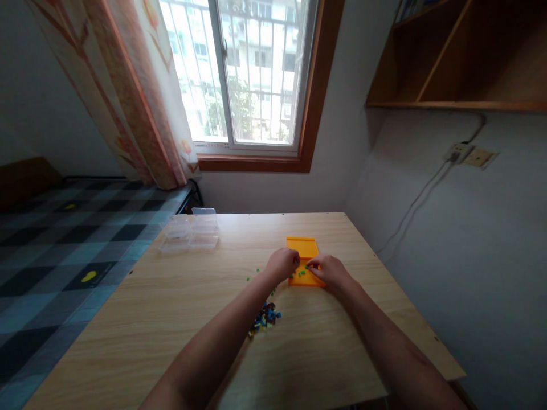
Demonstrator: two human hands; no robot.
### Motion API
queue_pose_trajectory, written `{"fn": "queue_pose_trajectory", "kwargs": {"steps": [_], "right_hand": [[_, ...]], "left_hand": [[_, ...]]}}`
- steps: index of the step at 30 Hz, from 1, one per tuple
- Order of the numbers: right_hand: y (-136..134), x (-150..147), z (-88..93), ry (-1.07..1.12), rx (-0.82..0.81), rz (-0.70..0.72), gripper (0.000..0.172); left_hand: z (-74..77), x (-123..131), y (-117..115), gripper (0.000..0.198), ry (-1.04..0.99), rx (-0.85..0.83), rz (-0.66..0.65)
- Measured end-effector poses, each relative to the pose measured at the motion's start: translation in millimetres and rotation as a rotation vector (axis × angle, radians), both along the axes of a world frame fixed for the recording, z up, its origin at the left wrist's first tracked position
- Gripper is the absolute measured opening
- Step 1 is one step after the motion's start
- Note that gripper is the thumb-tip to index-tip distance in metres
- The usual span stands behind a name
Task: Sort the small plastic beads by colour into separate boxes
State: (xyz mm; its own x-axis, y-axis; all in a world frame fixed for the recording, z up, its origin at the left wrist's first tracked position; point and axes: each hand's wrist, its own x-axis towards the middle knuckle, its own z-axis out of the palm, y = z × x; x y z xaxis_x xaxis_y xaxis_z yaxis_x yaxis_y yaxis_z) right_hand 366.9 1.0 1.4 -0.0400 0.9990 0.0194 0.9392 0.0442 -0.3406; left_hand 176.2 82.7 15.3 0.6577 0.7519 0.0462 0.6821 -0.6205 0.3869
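An orange tray (302, 247) lies flat on the wooden table (179, 319), with a few small green beads on its near part. My left hand (282, 265) rests at the tray's left edge, fingers curled in a pinch. My right hand (328, 270) covers the tray's near right corner, fingertips pinched together over the green beads (301, 274). What either pinch holds is too small to see. A heap of small mixed-colour beads (265, 318), blue, black and yellow, lies beside my left forearm. A few loose green beads (253, 275) are scattered left of the tray.
Clear plastic compartment boxes (190, 232) stand at the table's far left. A bed with a checked blue cover (64, 245) adjoins the table on the left. A window and curtain (141, 102) are behind, a wooden shelf (461, 57) at upper right, and a wall socket with cable (459, 152).
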Motion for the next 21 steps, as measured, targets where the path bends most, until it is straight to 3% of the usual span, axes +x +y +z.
{"fn": "queue_pose_trajectory", "kwargs": {"steps": [10, 15, 21], "right_hand": [[11, -22, -5.2, -0.024, 0.024, 0.266, 0.018], [13, -23, -8.8, -0.013, 0.043, 0.277, 0.019], [-4, 0, -6.4, 0.036, 0.039, 0.254, 0.019]], "left_hand": [[1.4, -10, 4, 0.024, -0.014, -0.006, 0.058], [7.2, -15, -1, 0.022, -0.002, -0.034, 0.064], [8.2, -6, -9, 0.013, 0.12, -0.074, -0.011]]}}
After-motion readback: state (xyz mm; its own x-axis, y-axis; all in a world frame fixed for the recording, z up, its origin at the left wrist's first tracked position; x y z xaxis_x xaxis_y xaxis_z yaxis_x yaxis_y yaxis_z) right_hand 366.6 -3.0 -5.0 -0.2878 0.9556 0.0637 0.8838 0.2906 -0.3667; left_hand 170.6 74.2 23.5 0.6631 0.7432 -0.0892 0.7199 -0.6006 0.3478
